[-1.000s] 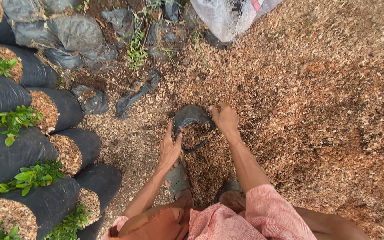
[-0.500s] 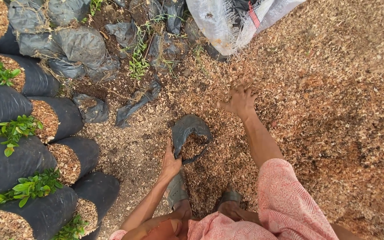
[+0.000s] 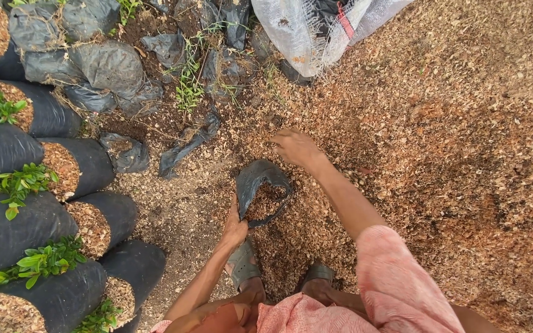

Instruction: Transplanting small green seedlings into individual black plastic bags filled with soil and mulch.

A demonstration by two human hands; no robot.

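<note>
To the left of both hands lie rows of filled black bags (image 3: 63, 166), each packed with wood shavings and some sprouting green seedlings (image 3: 23, 182). The left hand (image 3: 234, 228) pinches the near rim of a small black bag (image 3: 260, 191), holding its mouth open just ahead of the person's sandals (image 3: 245, 264). The bag looks thin, floppy and light, already partly filled with shavings; it would likely slump if released, so the rim seems the sensible place to grip. That arm reaches forward, almost straight. To the right, the right hand (image 3: 296, 148) hovers just beyond the bag's far edge, palm down, fingers curled over the shavings heap (image 3: 451, 142); whether it holds shavings cannot be told. Its arm stretches out from a pink sleeve (image 3: 396, 283).
</note>
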